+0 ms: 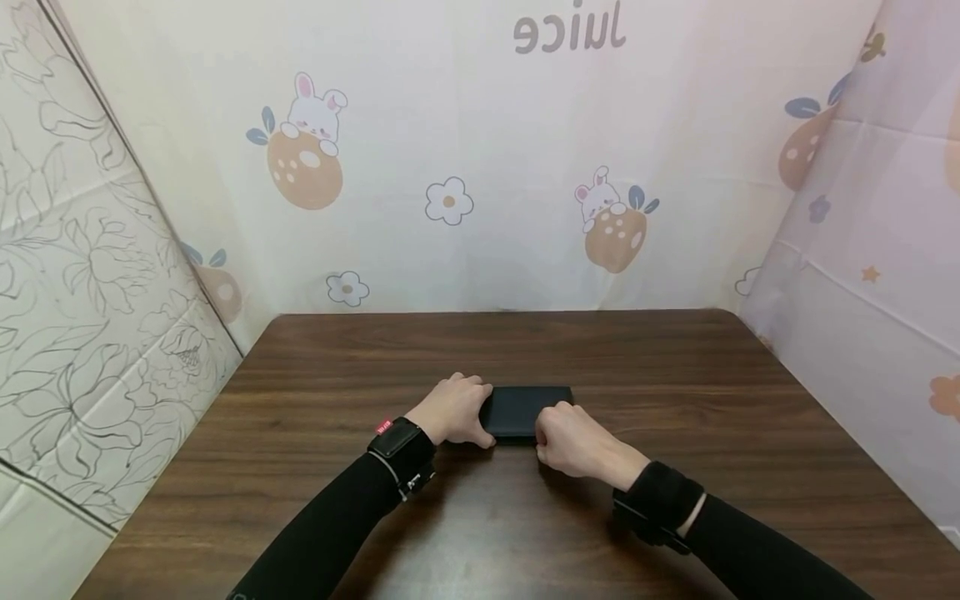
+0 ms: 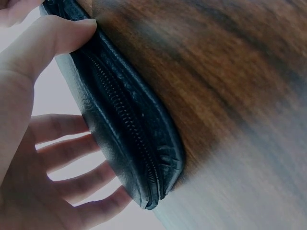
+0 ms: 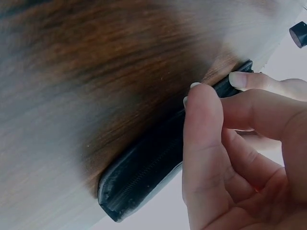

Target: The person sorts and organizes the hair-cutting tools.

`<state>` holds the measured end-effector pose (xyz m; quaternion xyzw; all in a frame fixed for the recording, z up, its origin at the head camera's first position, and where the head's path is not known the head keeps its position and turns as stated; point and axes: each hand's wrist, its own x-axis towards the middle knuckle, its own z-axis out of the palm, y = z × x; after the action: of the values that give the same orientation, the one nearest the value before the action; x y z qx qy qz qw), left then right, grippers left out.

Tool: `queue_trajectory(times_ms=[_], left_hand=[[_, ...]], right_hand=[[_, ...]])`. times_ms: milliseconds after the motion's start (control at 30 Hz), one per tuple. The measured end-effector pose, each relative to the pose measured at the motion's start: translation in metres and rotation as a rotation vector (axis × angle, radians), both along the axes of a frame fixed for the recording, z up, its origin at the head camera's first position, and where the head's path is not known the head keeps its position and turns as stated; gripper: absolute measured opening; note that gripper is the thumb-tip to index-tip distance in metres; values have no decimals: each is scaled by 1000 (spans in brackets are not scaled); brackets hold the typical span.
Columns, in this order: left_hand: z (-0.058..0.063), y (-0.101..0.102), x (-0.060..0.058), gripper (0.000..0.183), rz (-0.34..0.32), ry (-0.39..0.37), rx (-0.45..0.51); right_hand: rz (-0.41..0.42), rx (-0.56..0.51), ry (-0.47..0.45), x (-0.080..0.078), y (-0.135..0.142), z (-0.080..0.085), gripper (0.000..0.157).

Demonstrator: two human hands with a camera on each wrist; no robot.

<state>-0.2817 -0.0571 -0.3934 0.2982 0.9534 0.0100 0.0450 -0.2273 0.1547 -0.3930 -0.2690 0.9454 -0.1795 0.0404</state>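
A flat black zippered wallet (image 1: 521, 412) lies on the table. My left hand (image 1: 453, 410) grips its left end, the thumb on the near zip side and the other fingers spread along the opposite face. Dark zipper teeth (image 2: 122, 120) run along the wallet's edge in the left wrist view. At the near right part of that edge is my right hand (image 1: 573, 437), fingers curled, thumb and index pinched together right at the zip. The zipper pull is hidden by these fingertips. The wallet's right end (image 3: 115, 196) extends past them in the right wrist view.
The brown wood-grain table (image 1: 360, 350) reaches back to a printed curtain (image 1: 465, 125) with rabbits, fruit and flowers. A floral panel (image 1: 97, 317) stands on the left, and another patterned curtain (image 1: 877, 317) hangs on the right. Black bands sit around both wrists.
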Motion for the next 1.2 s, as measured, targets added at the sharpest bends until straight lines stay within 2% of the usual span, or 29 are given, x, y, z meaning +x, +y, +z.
queue_trajectory(times_ms=[1033, 1200], left_hand=[[0, -2, 1, 78, -2, 0, 19], [0, -1, 0, 78, -6, 2, 14]], right_hand=[[-6, 10, -58, 0, -18, 0, 19], [2, 11, -42, -1, -20, -1, 18]])
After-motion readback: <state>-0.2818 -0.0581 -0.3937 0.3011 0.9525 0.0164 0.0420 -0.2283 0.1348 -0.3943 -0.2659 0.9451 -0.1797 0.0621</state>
